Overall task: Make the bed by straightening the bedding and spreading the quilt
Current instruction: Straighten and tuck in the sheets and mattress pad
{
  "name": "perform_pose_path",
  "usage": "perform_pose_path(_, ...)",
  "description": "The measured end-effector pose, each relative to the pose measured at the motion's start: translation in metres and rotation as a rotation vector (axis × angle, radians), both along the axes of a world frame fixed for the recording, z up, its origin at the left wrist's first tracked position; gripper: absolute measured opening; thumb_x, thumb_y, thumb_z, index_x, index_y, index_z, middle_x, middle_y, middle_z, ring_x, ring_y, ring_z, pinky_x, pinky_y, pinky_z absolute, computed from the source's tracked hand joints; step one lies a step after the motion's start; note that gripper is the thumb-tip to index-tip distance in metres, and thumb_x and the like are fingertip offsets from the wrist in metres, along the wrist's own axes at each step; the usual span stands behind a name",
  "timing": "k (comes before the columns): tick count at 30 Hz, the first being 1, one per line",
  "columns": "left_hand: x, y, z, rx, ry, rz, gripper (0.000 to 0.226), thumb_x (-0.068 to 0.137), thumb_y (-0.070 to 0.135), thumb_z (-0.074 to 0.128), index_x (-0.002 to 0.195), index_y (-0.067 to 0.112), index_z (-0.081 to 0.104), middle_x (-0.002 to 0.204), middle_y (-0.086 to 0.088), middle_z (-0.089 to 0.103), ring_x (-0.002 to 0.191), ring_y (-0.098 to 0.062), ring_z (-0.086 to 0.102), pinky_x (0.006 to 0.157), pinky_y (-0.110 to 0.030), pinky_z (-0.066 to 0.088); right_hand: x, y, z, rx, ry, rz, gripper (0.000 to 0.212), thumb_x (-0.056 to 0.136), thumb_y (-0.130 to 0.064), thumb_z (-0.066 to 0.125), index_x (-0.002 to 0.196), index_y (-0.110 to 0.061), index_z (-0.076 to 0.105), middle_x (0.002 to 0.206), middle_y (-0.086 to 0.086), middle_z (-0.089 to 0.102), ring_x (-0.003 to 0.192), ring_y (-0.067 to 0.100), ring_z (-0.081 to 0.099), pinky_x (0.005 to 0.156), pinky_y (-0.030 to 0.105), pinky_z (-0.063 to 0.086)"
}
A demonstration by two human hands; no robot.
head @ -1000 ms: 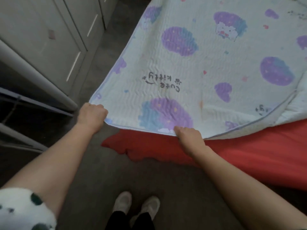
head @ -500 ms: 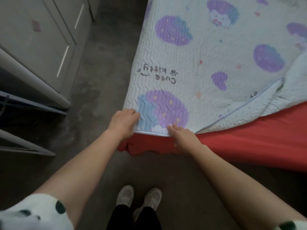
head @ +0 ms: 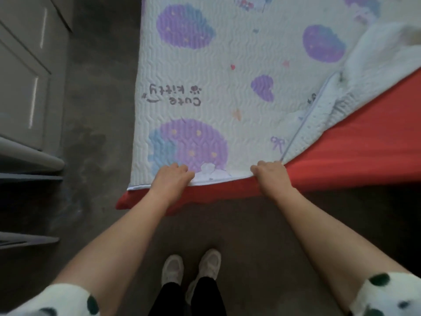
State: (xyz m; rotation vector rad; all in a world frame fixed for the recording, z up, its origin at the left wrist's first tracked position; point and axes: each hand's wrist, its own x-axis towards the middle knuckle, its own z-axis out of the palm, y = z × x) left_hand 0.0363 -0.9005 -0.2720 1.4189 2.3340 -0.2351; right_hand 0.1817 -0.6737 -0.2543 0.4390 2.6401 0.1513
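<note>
A white quilt (head: 230, 71) with purple blotches and the words "Cute kitty" lies over a red bed sheet (head: 355, 153). Its near hem runs along the foot edge of the bed. My left hand (head: 172, 175) grips that hem near the quilt's left corner, fingers curled over the edge. My right hand (head: 270, 173) grips the hem further right, where a folded-back part of the quilt (head: 373, 62) shows its plain white underside. To the right of that fold the red sheet lies bare.
Grey cabinets with drawer fronts (head: 25, 76) stand at the left, across a strip of dark floor (head: 98, 110). My feet in pale shoes (head: 191, 270) stand on the floor just short of the bed's foot edge.
The quilt's left edge has swung in to line up with the bed's left side. Both hands have moved right along the hem and further apart.
</note>
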Motion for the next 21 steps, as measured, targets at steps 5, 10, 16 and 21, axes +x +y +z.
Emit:
perform_pose_path(5, -0.001, 0.020, 0.016, -0.133, -0.037, -0.003, 0.034, 0.084, 0.025, 0.054, 0.117, 0.018, 0.052, 0.117, -0.004, 0.053, 0.111, -0.027, 0.053, 0.080, -0.035, 0.043, 0.016, 0.002, 0.006, -0.087, -0.092, -0.079, 0.021, 0.086, -0.013, 0.052, 0.104, -0.014, 0.062, 0.111, 0.008, 0.064, 0.104, 0.030, 0.061, 0.079, 0.032, 0.044)
perform_pose_path(10, 0.007, 0.054, 0.025, -0.064, -0.085, -0.005, 0.027, 0.092, 0.031, 0.047, 0.113, 0.016, 0.054, 0.117, -0.006, 0.056, 0.111, -0.028, 0.054, 0.077, -0.034, 0.042, 0.023, 0.016, 0.016, -0.140, -0.005, -0.088, 0.026, 0.084, -0.012, 0.051, 0.109, -0.015, 0.059, 0.109, 0.006, 0.067, 0.100, 0.031, 0.062, 0.075, 0.033, 0.043)
perform_pose_path(16, 0.027, 0.118, 0.036, 0.013, -0.199, 0.061, 0.034, 0.089, 0.017, 0.047, 0.122, 0.016, 0.055, 0.123, -0.006, 0.054, 0.116, -0.028, 0.051, 0.085, -0.035, 0.044, 0.033, 0.052, 0.036, -0.100, 0.089, -0.141, 0.030, 0.089, -0.013, 0.047, 0.117, -0.017, 0.059, 0.112, 0.008, 0.066, 0.102, 0.033, 0.060, 0.080, 0.037, 0.043)
perform_pose_path(21, 0.047, 0.190, 0.031, 0.133, -0.286, 0.127, 0.037, 0.089, 0.017, 0.045, 0.125, 0.019, 0.055, 0.124, -0.004, 0.055, 0.115, -0.027, 0.052, 0.089, -0.037, 0.046, 0.043, 0.111, 0.043, -0.072, 0.199, -0.176, 0.031, 0.089, -0.011, 0.045, 0.116, -0.015, 0.059, 0.110, 0.009, 0.066, 0.101, 0.034, 0.058, 0.081, 0.039, 0.041)
